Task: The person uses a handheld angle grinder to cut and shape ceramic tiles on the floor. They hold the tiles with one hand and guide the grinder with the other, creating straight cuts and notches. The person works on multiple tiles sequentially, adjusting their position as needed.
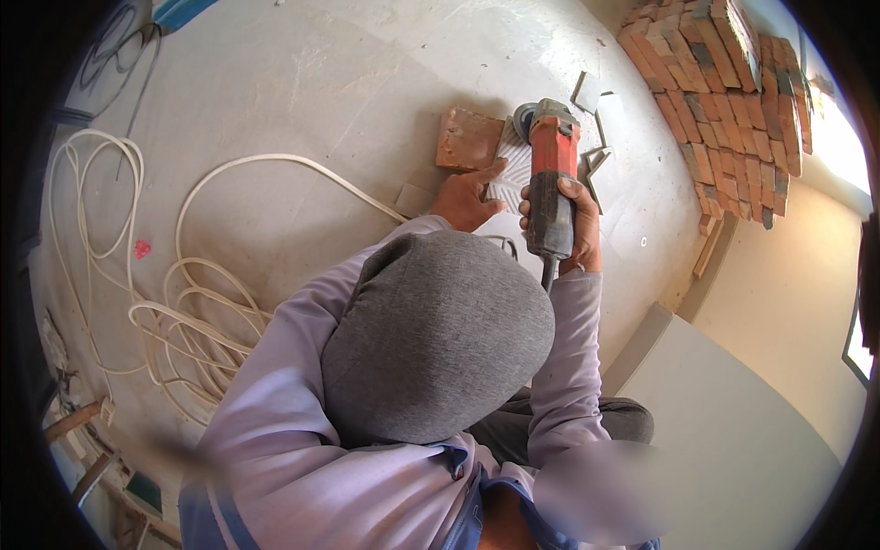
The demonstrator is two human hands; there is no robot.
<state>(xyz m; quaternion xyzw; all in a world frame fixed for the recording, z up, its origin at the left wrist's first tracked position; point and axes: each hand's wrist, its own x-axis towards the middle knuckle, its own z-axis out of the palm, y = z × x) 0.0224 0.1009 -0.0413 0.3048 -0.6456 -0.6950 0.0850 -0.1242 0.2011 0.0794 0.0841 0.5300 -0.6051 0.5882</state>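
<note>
My right hand [579,223] grips the dark body of a red and black angle grinder [553,160], which points away from me. Its disc guard [525,119] sits at the far edge of a white ribbed tile piece [510,165]. That tile lies on the concrete floor, against a flat red brick [468,137]. My left hand [466,198] presses flat on the tile's near left edge, index finger stretched toward the grinder. Both lilac sleeves and a grey hooded head fill the lower middle of the view.
A stack of red bricks [724,82] stands at the back right. Small tile offcuts [596,105] lie beside the grinder. White cable [183,302] coils across the floor at left. A pale board [733,412] leans at the lower right, with wooden scraps [78,422] at the lower left.
</note>
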